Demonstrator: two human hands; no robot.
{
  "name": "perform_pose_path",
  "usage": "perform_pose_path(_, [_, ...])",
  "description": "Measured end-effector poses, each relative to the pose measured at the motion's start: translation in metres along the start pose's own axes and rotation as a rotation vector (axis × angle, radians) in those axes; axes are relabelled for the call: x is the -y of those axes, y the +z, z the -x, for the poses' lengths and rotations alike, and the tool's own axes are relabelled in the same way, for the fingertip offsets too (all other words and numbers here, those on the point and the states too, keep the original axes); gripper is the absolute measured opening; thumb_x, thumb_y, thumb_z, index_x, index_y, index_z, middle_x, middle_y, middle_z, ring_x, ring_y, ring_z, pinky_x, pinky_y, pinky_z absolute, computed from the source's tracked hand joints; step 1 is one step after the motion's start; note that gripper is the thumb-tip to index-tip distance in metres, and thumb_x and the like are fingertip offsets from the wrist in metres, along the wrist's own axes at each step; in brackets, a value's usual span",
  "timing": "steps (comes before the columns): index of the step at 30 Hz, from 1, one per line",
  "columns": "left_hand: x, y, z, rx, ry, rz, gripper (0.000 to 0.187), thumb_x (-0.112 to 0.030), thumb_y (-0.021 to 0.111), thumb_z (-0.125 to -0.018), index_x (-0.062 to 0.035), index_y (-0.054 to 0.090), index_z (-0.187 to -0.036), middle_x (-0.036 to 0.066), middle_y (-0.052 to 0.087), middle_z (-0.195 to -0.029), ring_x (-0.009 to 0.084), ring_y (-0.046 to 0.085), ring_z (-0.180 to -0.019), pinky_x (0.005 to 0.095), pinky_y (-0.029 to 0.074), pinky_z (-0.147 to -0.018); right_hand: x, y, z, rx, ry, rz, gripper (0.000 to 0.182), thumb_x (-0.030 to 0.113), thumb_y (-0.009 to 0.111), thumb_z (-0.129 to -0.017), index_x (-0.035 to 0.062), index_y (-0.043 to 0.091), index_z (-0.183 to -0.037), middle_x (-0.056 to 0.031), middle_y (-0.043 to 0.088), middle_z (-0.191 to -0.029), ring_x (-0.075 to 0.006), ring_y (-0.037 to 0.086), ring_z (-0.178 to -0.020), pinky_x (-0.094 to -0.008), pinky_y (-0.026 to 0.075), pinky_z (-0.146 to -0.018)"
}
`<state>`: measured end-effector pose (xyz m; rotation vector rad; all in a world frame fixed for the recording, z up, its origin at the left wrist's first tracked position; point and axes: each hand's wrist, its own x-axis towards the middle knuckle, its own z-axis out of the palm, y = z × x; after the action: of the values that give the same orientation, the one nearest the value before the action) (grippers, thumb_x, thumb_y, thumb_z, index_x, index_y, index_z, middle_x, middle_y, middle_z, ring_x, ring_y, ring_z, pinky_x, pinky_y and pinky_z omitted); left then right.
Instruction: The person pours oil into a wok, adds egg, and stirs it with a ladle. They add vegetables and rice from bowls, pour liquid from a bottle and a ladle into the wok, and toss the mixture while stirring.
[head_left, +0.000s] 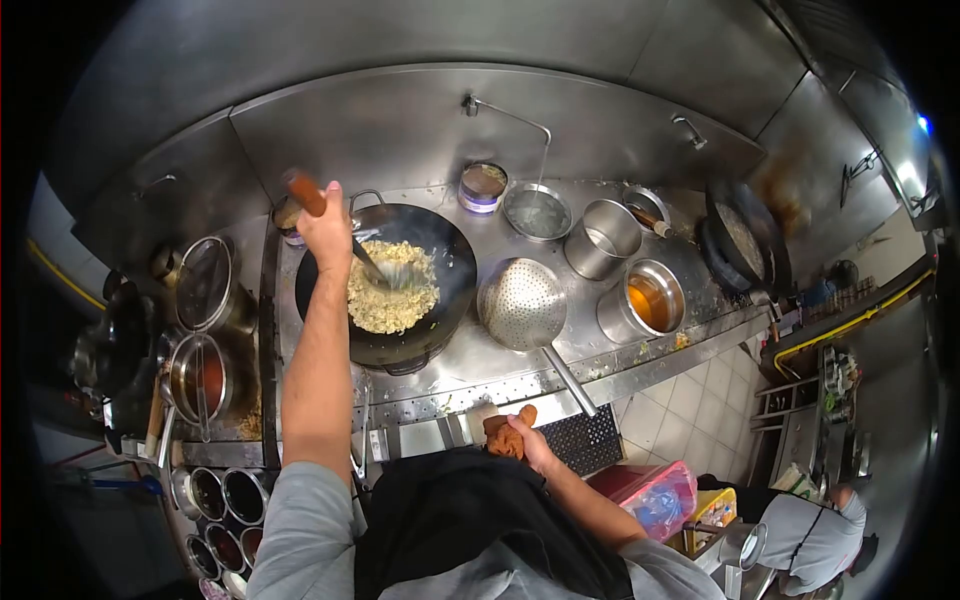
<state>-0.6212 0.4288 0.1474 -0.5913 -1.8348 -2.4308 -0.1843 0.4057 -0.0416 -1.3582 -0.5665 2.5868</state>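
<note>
My left hand [326, 235] is closed around the reddish wooden handle of a long wok utensil [370, 264]. Its head reaches into pale yellow, fried-rice-like food [385, 310] and is smeared by motion. The food lies in a large black wok [450, 250] with a loop handle at its far rim. Low in front of my body, my right hand [535, 448] grips a bunched orange-brown cloth [505, 440] near the counter's front edge. A perforated strainer [522, 303] rests right of the wok, its long handle jutting over the edge.
Right of the strainer stand a steel pot [603, 240] and another with orange liquid [655, 297]. A tin [483, 188] and a round sieve [538, 212] sit at the back. Sauce pots [200, 375] crowd the left. A co-worker [810, 540] bends at lower right.
</note>
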Motion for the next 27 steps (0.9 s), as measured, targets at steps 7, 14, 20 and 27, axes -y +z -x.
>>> perform_pose_path(7, [0.051,-0.011,-0.016,-0.069,0.136,-0.072,0.035,-0.016,0.062,-0.092,-0.0083,0.047,-0.062,-0.003,0.048,-0.053,0.0101,0.045,-0.043,0.0275,0.036,-0.044,0.0,-0.005,-0.006,0.027,-0.034,0.04,0.051,0.04,0.062,-0.091,-0.0033,0.053,-0.116,-0.0151,0.065,-0.103,-0.0264,0.066,-0.09,-0.0394,0.055,-0.083])
perform_pose_path(14, [0.031,-0.034,-0.011,-0.13,0.125,0.047,0.032,-0.015,0.06,-0.094,-0.0066,0.045,-0.067,-0.001,0.043,-0.05,0.009,0.042,-0.041,0.027,0.036,-0.04,-0.008,-0.028,-0.011,0.075,0.014,-0.058,0.05,0.038,0.058,-0.094,-0.004,0.052,-0.119,-0.0162,0.064,-0.104,-0.0274,0.066,-0.091,-0.0398,0.055,-0.083])
perform_pose_path(20, [0.005,-0.029,-0.01,-0.049,0.088,0.172,0.031,-0.017,0.062,-0.093,-0.0079,0.045,-0.068,-0.001,0.045,-0.052,0.0092,0.042,-0.041,0.027,0.037,-0.041,-0.003,-0.02,-0.012,0.031,0.005,-0.023,0.051,0.039,0.059,-0.093,-0.0035,0.052,-0.12,-0.0157,0.064,-0.104,-0.027,0.066,-0.09,-0.0394,0.055,-0.083])
perform_pose_path(27, [0.003,-0.039,-0.007,-0.063,0.045,0.064,0.031,-0.017,0.065,-0.091,-0.008,0.048,-0.067,-0.002,0.045,-0.051,0.0091,0.044,-0.042,0.0263,0.035,-0.041,-0.007,-0.015,-0.014,0.043,0.027,-0.016,0.051,0.041,0.058,-0.093,-0.0025,0.053,-0.119,-0.0158,0.064,-0.103,-0.0267,0.066,-0.089,-0.0385,0.055,-0.082])
